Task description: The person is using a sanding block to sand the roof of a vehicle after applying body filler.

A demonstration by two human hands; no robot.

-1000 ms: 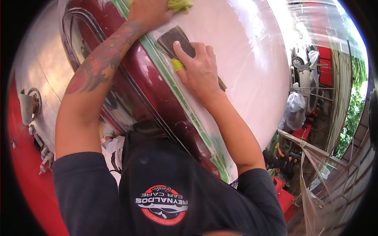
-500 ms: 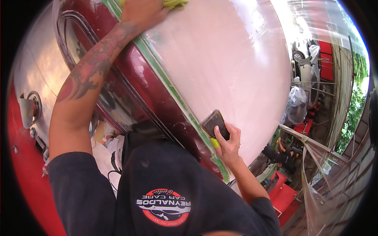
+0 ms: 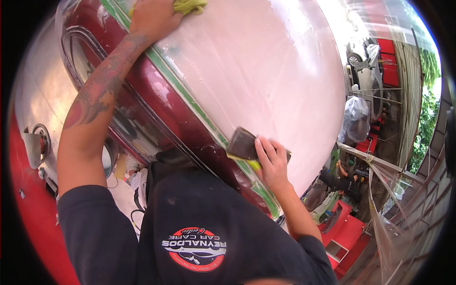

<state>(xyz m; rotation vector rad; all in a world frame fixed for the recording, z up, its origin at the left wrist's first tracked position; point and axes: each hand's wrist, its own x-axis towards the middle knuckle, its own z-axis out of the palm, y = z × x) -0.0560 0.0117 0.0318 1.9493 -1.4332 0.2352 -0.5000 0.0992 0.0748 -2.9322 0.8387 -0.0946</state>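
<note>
A pale pinkish-white vehicle roof (image 3: pixel 247 71) curves in front of me, with a green strip (image 3: pixel 185 97) along its near edge and glossy maroon bodywork (image 3: pixel 166 107) below that. At the top, my left hand (image 3: pixel 154 19) presses on a yellow-green cloth (image 3: pixel 191 5), which shows on both sides of the hand; its fingertips are partly hidden. My right hand (image 3: pixel 273 166) grips a dark sanding block (image 3: pixel 244 144) with a yellow lower edge. The block lies against the roof at the green strip, my fingers over its top.
Dark-trimmed side windows (image 3: pixel 85 52) run along the maroon side. At right, another person (image 3: pixel 349 183) is at work among red panels (image 3: pixel 344 225). Clear plastic sheeting (image 3: pixel 380 199) hangs from a frame, and a plastic-wrapped item (image 3: pixel 356 118) stands beyond the roof.
My right hand has turned and slid the sanding block slightly up and left along the roof edge, showing more of it. My left hand and the cloth appear a little further left as the view shifts.
</note>
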